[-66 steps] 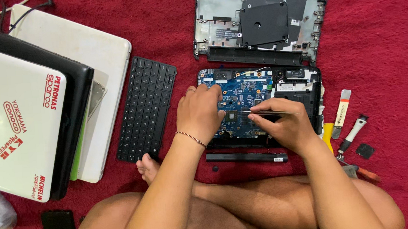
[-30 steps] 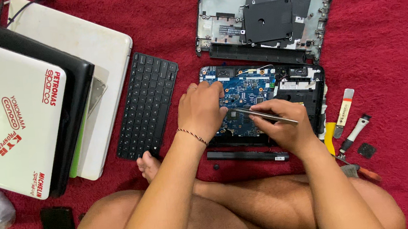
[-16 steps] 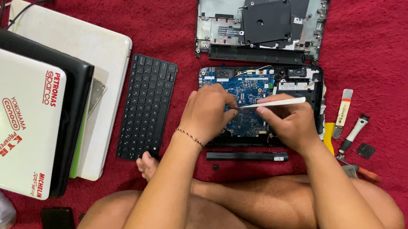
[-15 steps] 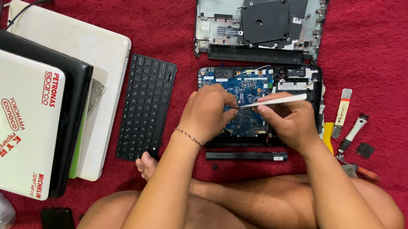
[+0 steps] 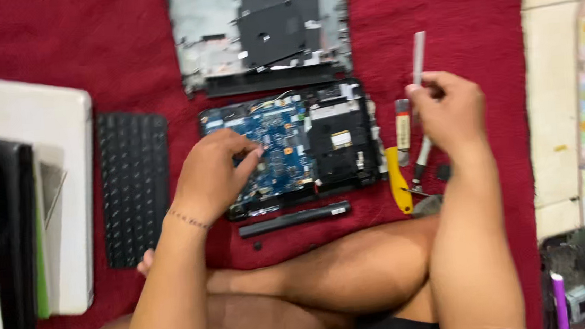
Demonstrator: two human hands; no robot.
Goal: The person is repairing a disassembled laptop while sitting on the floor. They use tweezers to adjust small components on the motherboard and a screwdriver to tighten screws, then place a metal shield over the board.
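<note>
Right hand (image 5: pixel 448 114): your grip is clenched on a slender pale grey stick-shaped tool (image 5: pixel 419 53), held upright and lifted clear to the right of the work, above the red cloth (image 5: pixel 475 4) that covers the floor. Left hand (image 5: pixel 213 174): fingers curled, tips resting on the blue circuit board (image 5: pixel 274 152); whether this grip pinches a small part cannot be told through the blur. The board sits in the left half of the opened black laptop base (image 5: pixel 343 139), directly in front of your crossed legs. Adjacent items: a detached grey bottom cover with a black panel (image 5: pixel 261 31) just beyond the base; a black bar-shaped strip (image 5: pixel 293 219) and a small black screw (image 5: pixel 257 245) just before it; a loose black keyboard (image 5: pixel 134 187) to the left, then a stack of closed white and black laptops (image 5: pixel 31 206). Right of the base: a yellow-handled tool (image 5: pixel 398 180) and an orange-handled screwdriver (image 5: pixel 403 128), beneath your raised hand. Step, as judged: teardown of the base with the board exposed and steadied, tool withdrawn. The next contact calls for bringing the tool tip back over the board, low and lightly, while your left hand holds the board still.
</note>
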